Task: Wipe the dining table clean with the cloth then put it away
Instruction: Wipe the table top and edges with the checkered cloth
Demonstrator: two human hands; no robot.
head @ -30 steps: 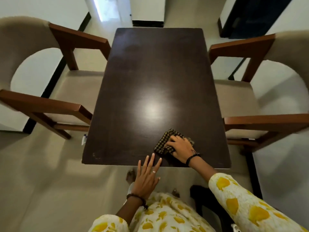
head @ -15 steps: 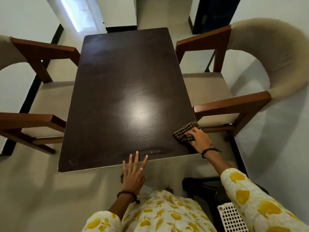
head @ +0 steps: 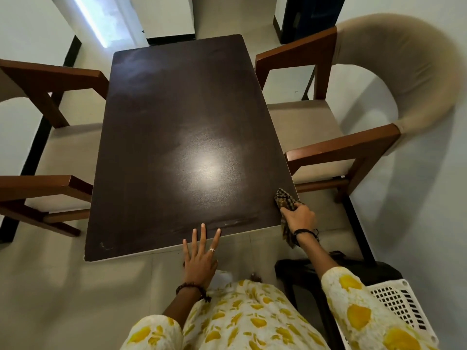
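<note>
Checked brown cloth (head: 285, 201) sits bunched at the bench's (head: 177, 137) near right corner, gripped by the right hand (head: 298, 218), one end dangling off the edge, likely finishing a stroke. The left hand (head: 201, 258) lies open, fingers spread on the near edge, seemingly for balance. Armchairs (head: 353, 145) flank the bench; a white basket (head: 401, 304) sits near the corner.

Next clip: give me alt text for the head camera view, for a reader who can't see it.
Seen from above, a person's right hand grips a checked cloth at the near right corner of a dark dining table, part of it hanging over the edge. The left hand is spread open at the near edge. Cushioned wooden armchairs flank the table; a white basket is at lower right.
</note>
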